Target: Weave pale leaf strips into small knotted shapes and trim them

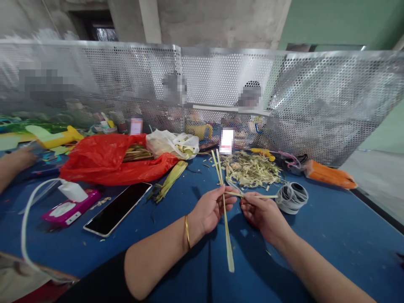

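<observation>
Above the middle of the blue table, my left hand, with a gold bangle at the wrist, pinches pale dried leaf strips. Two strip ends point up and away from the fingers, while a wider one hangs down toward me. Another narrow strip lies crosswise between the hands and sticks out past my right fingers. My right hand is closed around red-handled scissors, whose blades reach toward the left fingertips. Fingers hide much of the scissors and the point where the strips cross.
Leaf scraps lie behind my hands. A spool of grey-white cord and an orange packet are rightward. Leftward are a phone, a purple power strip, a red plastic bag and another person's arm. A perforated screen stands behind.
</observation>
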Motion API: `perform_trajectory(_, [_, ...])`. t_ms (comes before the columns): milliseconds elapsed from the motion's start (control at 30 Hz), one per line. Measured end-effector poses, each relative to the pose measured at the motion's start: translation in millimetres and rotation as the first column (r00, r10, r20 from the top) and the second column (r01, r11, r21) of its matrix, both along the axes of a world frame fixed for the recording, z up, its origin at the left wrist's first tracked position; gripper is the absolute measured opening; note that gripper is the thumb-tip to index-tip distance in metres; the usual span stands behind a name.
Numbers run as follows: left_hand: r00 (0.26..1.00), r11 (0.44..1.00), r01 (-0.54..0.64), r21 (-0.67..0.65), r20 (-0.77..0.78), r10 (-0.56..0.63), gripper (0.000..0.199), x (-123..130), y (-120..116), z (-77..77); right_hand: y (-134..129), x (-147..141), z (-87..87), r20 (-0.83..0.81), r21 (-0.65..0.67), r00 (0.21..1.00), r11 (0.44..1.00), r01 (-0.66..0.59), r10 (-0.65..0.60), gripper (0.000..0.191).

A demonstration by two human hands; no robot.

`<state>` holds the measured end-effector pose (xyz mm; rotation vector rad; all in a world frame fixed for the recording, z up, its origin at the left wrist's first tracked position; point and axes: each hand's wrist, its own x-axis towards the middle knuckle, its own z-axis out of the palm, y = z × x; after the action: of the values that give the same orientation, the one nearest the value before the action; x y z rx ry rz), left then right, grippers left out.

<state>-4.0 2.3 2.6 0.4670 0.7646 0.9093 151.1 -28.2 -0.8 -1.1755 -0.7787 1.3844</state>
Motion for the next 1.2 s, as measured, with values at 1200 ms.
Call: perform_trajectory(1200, [0.959,0.931,0.227,0.287,-0.231,-0.163,0.025,9.7,-19.6,0.2,-12.1,2.7,27.5,0.449,0.411,0.894,0.888,-0.207,0.000,0.032])
